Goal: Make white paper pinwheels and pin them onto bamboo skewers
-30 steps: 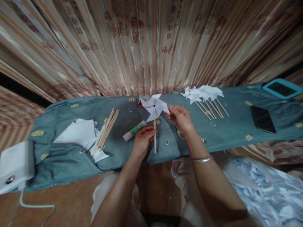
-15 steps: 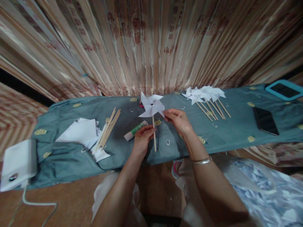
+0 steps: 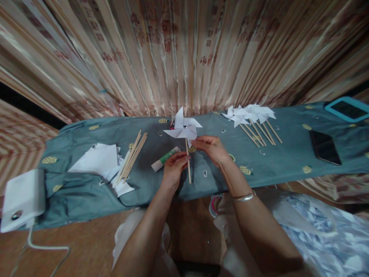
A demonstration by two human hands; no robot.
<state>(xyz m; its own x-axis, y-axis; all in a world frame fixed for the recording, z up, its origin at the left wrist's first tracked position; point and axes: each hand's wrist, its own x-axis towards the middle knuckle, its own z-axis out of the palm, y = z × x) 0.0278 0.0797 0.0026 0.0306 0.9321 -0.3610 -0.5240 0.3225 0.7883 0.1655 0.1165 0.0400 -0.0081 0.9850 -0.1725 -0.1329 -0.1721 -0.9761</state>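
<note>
A white paper pinwheel (image 3: 184, 129) on a wooden stick stands upright in front of me, a dark pin at its centre. My left hand (image 3: 175, 169) pinches the stick midway down. With thumb and forefinger together, my right hand (image 3: 211, 149) grips the tip of the pinwheel's lower blade. A green and white glue stick (image 3: 165, 159) lies on the cloth just beyond my left hand. Partly hidden behind the pinwheel is a small red object (image 3: 172, 125) that I cannot make out.
Finished pinwheels (image 3: 253, 114) lie at the back right, near a black phone (image 3: 325, 147) and a blue-framed tablet (image 3: 348, 109). Loose sticks (image 3: 135, 157) and white paper pieces (image 3: 96, 159) are on the left. A white corded device (image 3: 24, 200) sits at the table's left end.
The pinwheel's blades have turned clockwise. My right hand has moved down and left with a blade tip, while my left hand stays on the stick.
</note>
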